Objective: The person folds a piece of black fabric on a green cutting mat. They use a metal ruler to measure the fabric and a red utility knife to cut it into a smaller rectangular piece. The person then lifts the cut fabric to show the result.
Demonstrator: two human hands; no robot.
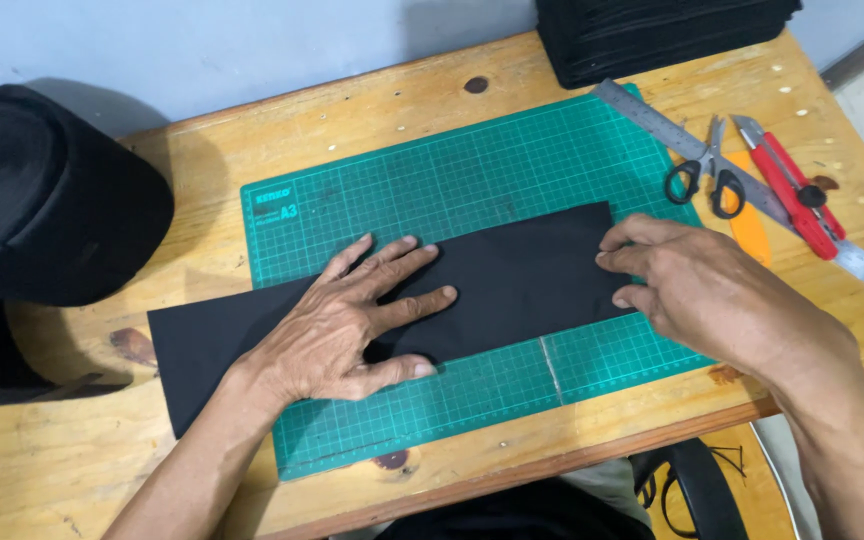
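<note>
Fingers [407,262] of left hand [337,330] spread flat on black strip [522,275]; right hand [697,290] pinches its end. Uneven pull could skew it across green mat [472,170].

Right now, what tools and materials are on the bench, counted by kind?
Black strip under both hands: 1
Green cutting mat: 1
Steel ruler: 1
Scissors: 1
Red utility knife: 1
Stack of black sheets: 1
Total: 6
</note>
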